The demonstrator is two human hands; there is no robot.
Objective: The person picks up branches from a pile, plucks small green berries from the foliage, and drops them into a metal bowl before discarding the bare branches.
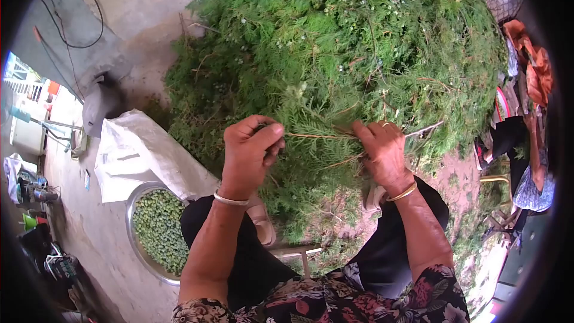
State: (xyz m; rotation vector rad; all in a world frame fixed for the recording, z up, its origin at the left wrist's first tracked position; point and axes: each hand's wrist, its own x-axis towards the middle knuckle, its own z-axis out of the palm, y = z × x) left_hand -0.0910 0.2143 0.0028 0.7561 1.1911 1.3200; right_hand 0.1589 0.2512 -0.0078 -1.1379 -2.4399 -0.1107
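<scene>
- Concrete floor (89, 203) along the left, pale and stained in patches.
- White sack (134, 158), crumpled, on the floor.
- Just beside the sack, a metal bowl (129, 227) full of small green fruit (157, 227); berries or cones, too small to tell.
- Left hand (251, 149) raised over the near side of the leafy pile (359, 36): thumb pressed toward forefinger, apparently pinching one end of a thin stem (304, 136), remaining fingers curled in.
- Sprig (326, 137) between both hands, stem brown and nearly level, above the pile's near part. Hard to say which green fronds belong to it and which to the pile beneath.
- Handling, by judgement: very light; stem stiff but springy, likely to snap under a sharp bend; fronds soft, apt to snag on neighbouring foliage; probably not slippery. Best taken by the bare woody stem, near its ends, in a fingertip pinch rather than a full fist.
- Right hand (382, 149) palm down, fingers bent and closed over the sprig's other end; thumb mostly hidden.
- Pale twig (426, 128) jutting rightward from beside the right hand; held or merely lying there, cannot tell.
- Orange cloth (536, 72) at far right, beyond the pile.
</scene>
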